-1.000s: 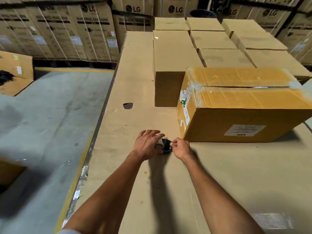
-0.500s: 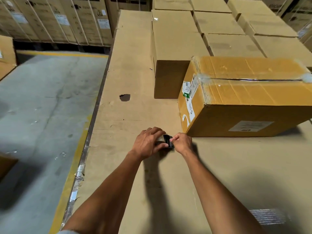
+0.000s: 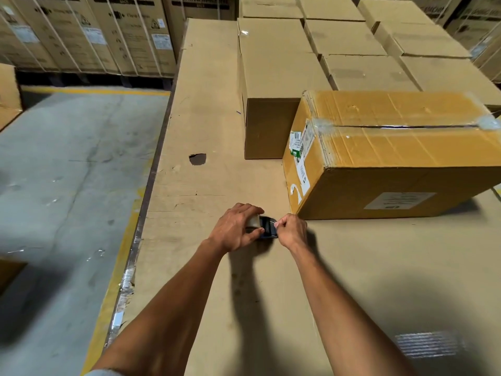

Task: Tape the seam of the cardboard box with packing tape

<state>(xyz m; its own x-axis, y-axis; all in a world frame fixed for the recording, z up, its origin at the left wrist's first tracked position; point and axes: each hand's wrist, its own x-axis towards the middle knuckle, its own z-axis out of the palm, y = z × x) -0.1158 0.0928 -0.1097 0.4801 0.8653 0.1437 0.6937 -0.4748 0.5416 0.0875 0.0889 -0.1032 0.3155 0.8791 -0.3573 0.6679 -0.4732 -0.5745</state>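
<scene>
The cardboard-covered counter (image 3: 339, 280) carries rows of plain cartons at the back and, nearest the person, the yellow cardboard box (image 3: 393, 158) lying lengthwise, its top seam (image 3: 401, 127) running left to right. That seam shows shiny tape patches at both ends but looks slightly open along the middle.

Just in front of the box's near left corner, both hands meet over a packing tape dispenser (image 3: 267, 227). The left hand (image 3: 235, 230) is wrapped around the roll, fingers curled closed on it. The right hand (image 3: 291, 229) pinches at the dispenser's dark front edge, thumb and forefinger closed, apparently on the tape's free end, though the tape itself is too small to make out.

To do this step well, I'd peel 1 clean tab free without letting it fold back on itself, keep the roll steady, then start the strip down the box's end face before running along the seam.
</scene>
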